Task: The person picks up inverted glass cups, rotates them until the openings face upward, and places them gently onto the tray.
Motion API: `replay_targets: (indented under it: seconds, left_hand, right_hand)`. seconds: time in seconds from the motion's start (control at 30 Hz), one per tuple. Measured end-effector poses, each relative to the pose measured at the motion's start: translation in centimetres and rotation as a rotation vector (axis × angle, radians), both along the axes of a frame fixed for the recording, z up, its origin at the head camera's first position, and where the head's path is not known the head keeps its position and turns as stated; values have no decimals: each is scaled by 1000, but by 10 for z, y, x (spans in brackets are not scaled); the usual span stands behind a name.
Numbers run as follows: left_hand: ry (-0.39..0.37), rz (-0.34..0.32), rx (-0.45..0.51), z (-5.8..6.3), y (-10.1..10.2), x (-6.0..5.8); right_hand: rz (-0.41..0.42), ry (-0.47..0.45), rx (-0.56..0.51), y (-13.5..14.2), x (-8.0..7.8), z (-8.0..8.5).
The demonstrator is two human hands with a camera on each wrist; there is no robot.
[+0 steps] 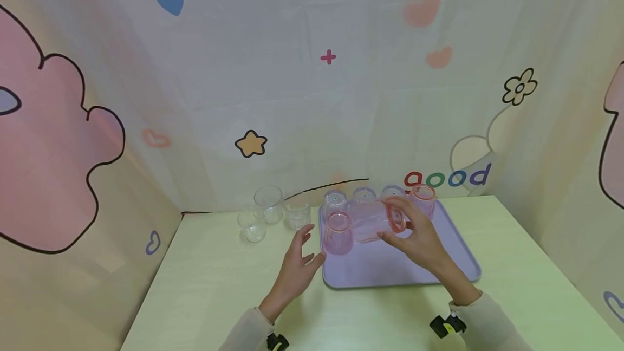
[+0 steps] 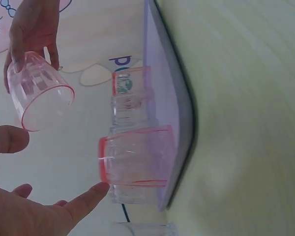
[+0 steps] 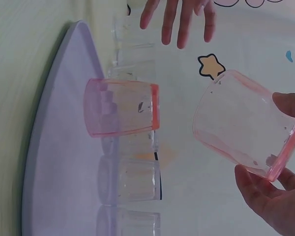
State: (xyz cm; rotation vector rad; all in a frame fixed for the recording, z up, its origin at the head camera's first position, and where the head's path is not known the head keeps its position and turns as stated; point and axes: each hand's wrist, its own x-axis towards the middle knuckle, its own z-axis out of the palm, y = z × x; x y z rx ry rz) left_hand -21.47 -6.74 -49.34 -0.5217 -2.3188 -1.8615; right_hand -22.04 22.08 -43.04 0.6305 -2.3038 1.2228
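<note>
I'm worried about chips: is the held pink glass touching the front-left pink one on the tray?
Apart. The right wrist view shows a clear strip of backdrop between the held glass and the front-left glass.

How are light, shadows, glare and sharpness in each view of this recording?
Head view: fairly even light, soft shadows on the smooth pale-green tabletop, clear round glass cups showing only faint outlines; left wrist view: scene turned sideways, tabletop grain soft; right wrist view: also sideways, the transparent pink glass tumbler in the right hand showing readable edges without strong glare.
</note>
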Motion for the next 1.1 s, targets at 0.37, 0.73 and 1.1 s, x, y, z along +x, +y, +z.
replay_targets:
  seconds: [0.37,0.73,1.1]
  left_hand:
    - [-39,36,-105,-25,1,-10]
    - [-118,20,-169,-38,6,-18]
    - [-212,11,-144,-44,12,-30]
  right_hand:
    - [-32,40,24,8,-12,-13]
    - [-22,-34,94,15,-25,-25]
    - [-44,-53,180,15,-38,-37]
